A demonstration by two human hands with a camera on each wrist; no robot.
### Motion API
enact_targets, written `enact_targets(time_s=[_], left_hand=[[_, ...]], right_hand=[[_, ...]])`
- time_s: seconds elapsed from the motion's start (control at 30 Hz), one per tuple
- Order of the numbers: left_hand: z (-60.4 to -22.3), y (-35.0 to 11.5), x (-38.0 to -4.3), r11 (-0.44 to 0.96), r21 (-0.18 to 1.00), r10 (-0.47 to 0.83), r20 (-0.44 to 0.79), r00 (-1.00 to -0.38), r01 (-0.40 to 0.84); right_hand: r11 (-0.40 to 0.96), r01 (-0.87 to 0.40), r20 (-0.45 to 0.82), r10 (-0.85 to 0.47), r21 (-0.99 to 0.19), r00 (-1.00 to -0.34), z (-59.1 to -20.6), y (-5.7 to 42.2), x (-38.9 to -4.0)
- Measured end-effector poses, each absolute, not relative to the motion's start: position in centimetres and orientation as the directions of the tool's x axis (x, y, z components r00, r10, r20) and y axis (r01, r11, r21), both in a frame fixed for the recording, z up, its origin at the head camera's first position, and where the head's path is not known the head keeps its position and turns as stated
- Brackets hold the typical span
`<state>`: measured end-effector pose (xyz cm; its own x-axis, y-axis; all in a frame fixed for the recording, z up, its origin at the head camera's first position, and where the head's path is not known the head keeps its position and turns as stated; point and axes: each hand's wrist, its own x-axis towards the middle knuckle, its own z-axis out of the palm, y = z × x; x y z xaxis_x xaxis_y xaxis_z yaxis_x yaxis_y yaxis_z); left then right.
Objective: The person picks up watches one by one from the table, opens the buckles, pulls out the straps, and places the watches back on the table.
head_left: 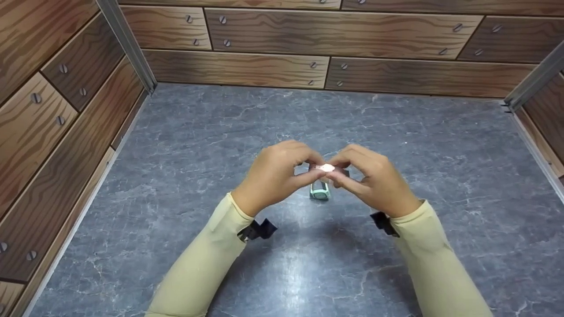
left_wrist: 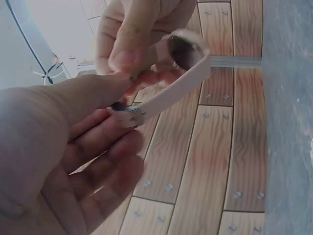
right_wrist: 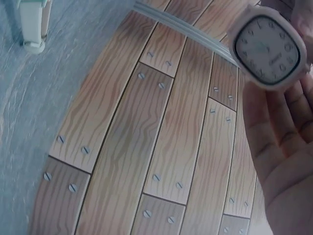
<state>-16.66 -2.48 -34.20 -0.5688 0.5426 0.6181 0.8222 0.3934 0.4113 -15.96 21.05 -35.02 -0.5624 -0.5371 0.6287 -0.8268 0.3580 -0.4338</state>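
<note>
A pale pink wristwatch is held up between both hands, its face washed out by glare in the head view. My left hand pinches the strap between thumb and index finger near the metal buckle, the other fingers loosely bent below. From the far side my right hand pinches the strap too, with thumb and fingertips. The strap bends in a loop. The right wrist view shows the squarish numbered dial. Below the hands, a mint green watch stands on the table, partly hidden.
The grey marbled table is bounded by a wood-patterned back wall and side walls, with metal strips at the corners. Dark wrist mounts sit under both sleeves.
</note>
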Motion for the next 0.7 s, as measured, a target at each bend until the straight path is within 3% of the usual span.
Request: enact_targets(time_s=[0.37,0.5,0.7], left_hand=[[-34.89,-1.51,-17.02,0.248,0.521,0.454,0.682,-0.573,0.817],[-34.81,-1.55,-16.98,0.326,0.436,0.490,0.681,-0.544,0.839],[-34.10,-1.81,-16.42,0.510,0.225,0.606,0.591,-0.533,0.830]], right_hand=[[0.301,-0.789,0.650,-0.450,-0.535,-0.612,-35.14,21.16,-15.93],[0.316,-0.804,0.653,-0.470,-0.504,-0.594,-35.03,21.39,-16.09],[0.400,-0.842,0.614,-0.577,-0.362,-0.538,-35.27,21.41,-16.34]])
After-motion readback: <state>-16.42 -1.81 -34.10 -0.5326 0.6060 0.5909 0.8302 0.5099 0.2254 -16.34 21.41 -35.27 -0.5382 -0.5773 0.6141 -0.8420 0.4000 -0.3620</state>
